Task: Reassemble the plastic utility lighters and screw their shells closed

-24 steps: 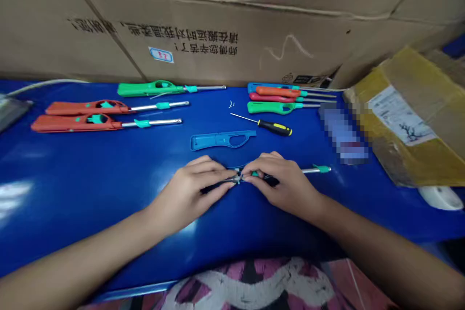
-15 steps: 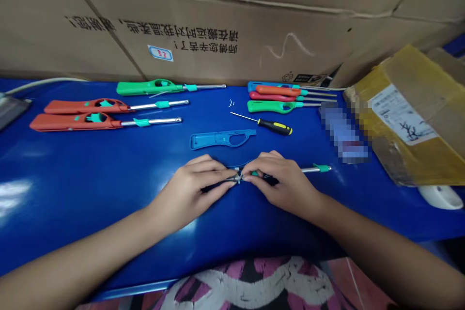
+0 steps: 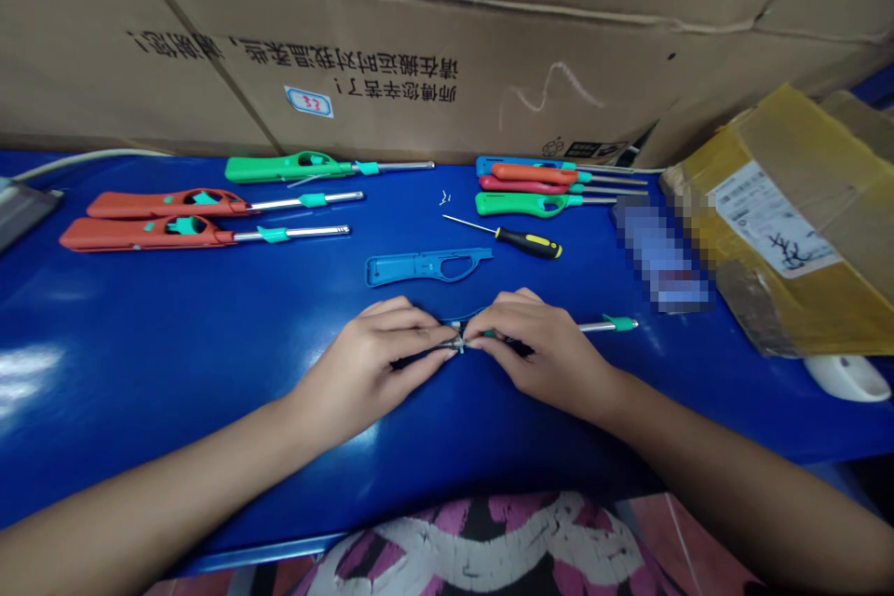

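Observation:
Both hands meet over an opened long-nosed gas lighter, whose metal tube with a green collar [image 3: 618,324] sticks out beyond my right hand [image 3: 537,345]. The fingers of my left hand [image 3: 381,349] are pinched on the lighter's inner parts [image 3: 457,342], small and partly dark. My right thumb and fingertips press together on the same spot from the other side. Much of the lighter body is hidden under the hands. Just behind them lies a loose blue half shell [image 3: 391,270] with its hollow side up.
A screwdriver [image 3: 531,243] and several tiny screws [image 3: 445,198] lie behind the shell. Orange lighters [image 3: 140,234] and a green one [image 3: 258,169] are at left; more lighters [image 3: 517,205] at right. A large carton [image 3: 335,28], a taped box [image 3: 838,205] and a mouse [image 3: 848,378] bound the table.
Hardly anything differs. My fingertips have shifted very slightly at the lighter's inner parts, and both hands keep their pinch.

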Demonstrator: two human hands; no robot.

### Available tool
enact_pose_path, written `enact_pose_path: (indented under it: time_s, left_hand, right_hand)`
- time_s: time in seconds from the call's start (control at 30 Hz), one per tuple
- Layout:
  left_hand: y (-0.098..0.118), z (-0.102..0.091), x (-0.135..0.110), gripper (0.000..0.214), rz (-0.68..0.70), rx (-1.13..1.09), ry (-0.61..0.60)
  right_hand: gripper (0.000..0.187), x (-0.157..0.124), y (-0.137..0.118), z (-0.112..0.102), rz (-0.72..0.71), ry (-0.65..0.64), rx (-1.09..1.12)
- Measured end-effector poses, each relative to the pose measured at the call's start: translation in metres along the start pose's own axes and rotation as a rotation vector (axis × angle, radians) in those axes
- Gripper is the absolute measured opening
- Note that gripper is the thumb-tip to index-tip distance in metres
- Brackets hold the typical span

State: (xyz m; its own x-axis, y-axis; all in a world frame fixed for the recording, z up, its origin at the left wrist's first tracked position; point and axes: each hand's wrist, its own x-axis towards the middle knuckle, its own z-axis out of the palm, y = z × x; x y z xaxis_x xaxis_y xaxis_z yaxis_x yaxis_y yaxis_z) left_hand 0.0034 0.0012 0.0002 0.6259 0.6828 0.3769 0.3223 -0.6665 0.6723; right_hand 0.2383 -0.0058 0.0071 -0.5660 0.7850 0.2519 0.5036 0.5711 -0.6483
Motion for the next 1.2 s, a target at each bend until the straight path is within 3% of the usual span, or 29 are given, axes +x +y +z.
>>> enact_pose_path:
  time_s: [0.3, 0.53, 0.8, 1.2]
  left_hand:
    - [0.0009, -0.0002, -0.0006, 0.024, -0.004, -0.015, 0.022]
    - [0.002, -0.0032, -0.0007, 0.026, -0.013, -0.02, 0.022]
    - [0.0001, -0.0037, -0.0001, 0.024, 0.015, 0.012, 0.034]
    - [0.0001, -0.0009, 0.0001, 0.021, 0.002, -0.014, 0.02]
  right_hand:
    - [0.012, -0.0027, -0.0031, -0.0003, 0.014, -0.016, -0.016]
    - [0.008, -0.0034, -0.0021, -0.0008, -0.013, 0.052, -0.056]
    - [0.015, -0.0041, 0.0019, 0.0001, 0.04, -0.048, -0.153]
    - [0.019, -0.0049, 0.0021, -0.0012, -0.114, -0.03, -0.227]
